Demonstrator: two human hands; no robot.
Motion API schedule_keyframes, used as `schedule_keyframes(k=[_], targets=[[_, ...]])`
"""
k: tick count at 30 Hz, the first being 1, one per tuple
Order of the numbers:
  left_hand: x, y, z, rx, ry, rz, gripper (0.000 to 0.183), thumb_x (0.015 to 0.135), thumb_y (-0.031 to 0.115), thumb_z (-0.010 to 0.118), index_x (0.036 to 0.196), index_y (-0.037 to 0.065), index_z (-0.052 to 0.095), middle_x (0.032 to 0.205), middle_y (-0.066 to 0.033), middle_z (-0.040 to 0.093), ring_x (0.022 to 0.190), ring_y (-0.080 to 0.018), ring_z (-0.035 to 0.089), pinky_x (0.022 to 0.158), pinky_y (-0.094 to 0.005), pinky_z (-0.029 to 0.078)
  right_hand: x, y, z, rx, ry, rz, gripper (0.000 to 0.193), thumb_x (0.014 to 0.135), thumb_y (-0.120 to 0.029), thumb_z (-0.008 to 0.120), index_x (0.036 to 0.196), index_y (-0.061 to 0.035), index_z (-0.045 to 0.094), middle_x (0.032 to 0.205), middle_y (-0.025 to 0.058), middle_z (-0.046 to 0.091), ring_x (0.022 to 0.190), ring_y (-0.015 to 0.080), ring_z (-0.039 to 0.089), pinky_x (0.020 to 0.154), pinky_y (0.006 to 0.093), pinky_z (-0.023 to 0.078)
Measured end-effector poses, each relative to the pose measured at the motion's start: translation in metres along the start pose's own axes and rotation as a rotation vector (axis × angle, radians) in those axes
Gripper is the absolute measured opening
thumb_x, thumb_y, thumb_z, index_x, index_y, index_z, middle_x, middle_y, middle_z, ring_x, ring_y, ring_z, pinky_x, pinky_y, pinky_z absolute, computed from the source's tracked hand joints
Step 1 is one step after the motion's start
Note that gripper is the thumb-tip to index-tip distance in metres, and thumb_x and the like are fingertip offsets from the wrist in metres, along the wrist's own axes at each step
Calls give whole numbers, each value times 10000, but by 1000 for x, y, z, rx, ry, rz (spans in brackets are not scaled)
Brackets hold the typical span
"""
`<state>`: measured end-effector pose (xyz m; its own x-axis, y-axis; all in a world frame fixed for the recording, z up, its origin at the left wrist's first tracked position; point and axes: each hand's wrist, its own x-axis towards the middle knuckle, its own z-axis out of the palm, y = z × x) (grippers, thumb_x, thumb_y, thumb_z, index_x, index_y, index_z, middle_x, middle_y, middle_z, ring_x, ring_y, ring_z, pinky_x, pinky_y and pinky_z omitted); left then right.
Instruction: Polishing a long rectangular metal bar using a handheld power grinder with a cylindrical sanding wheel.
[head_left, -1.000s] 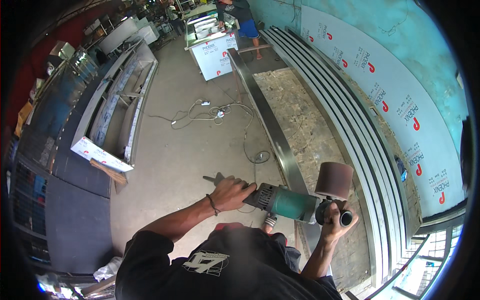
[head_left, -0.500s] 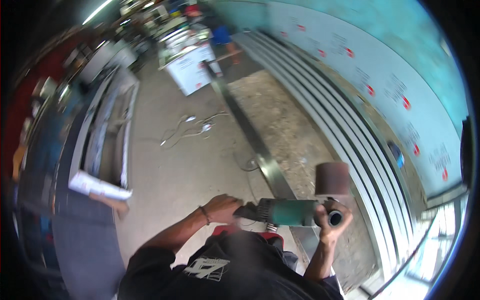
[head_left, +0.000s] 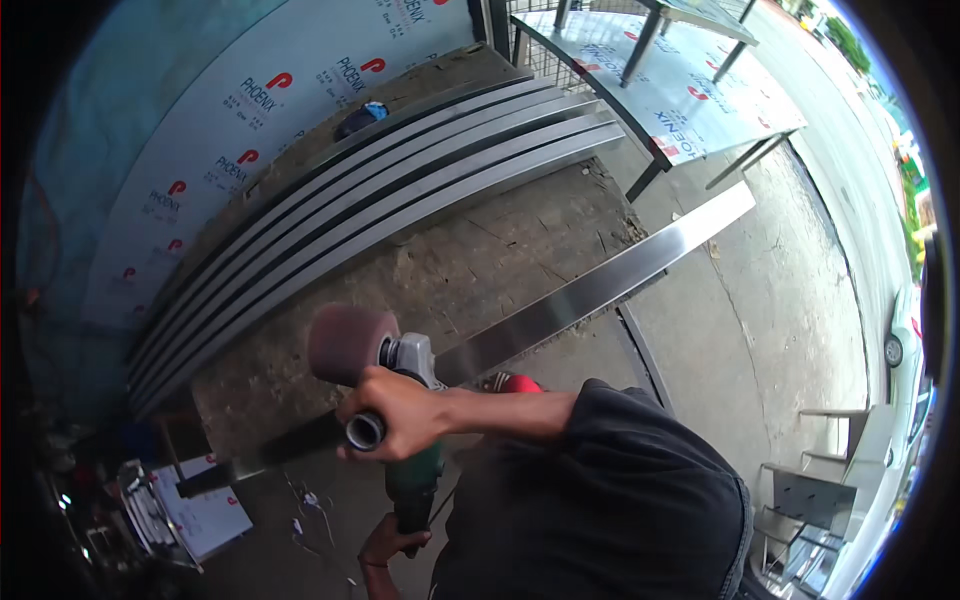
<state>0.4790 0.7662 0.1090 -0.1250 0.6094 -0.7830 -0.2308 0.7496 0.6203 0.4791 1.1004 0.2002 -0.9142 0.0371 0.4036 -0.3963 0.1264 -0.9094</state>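
My hands hold a green drum sander (head_left: 415, 472) with a reddish-brown cylindrical abrasive drum (head_left: 345, 343). My right hand (head_left: 400, 415) is wrapped round its side handle, a tube with a round open end. Lower down, my left hand (head_left: 390, 540) is closed round the rear handle. The drum is over the worn bench top; whether it touches cannot be seen. Beneath the tool, a long flat-sided metal bar (head_left: 570, 303) lies along the bench's near edge and sticks out past its right end. The tool and my right hand cover part of the bar.
Several parallel metal bars (head_left: 420, 185) lie along the far side of the rough bench (head_left: 460, 260). Film-covered sheet (head_left: 250, 110) leans on the wall behind. A metal table (head_left: 690, 125) stands at the upper right, and metal chairs (head_left: 815, 495) at the lower right. Cords (head_left: 312, 500) lie on the floor.
My view has swung round to the right, bringing the street side, table and chairs into sight. Both hands still grip the drum sander, which now points up the picture, over the bench and bar.
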Motion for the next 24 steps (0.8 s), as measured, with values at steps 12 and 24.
schedule_keyframes(k=[12,24], targets=[[2,-39,-19,-244,-215,14,273,782,208,769,926,38,612,717,-40,638,618,-131,612,527,-276,490,-1,-2,31,2,-14,-177,339,747,-215,743,583,-41,503,511,119,477,509,317,556,471,392,390],[6,-15,33,-168,35,-47,278,791,106,712,1012,47,555,659,-35,574,477,-115,542,404,-260,414,16,24,25,121,-195,-235,316,759,-100,740,566,-46,496,513,91,454,467,261,504,466,364,347]])
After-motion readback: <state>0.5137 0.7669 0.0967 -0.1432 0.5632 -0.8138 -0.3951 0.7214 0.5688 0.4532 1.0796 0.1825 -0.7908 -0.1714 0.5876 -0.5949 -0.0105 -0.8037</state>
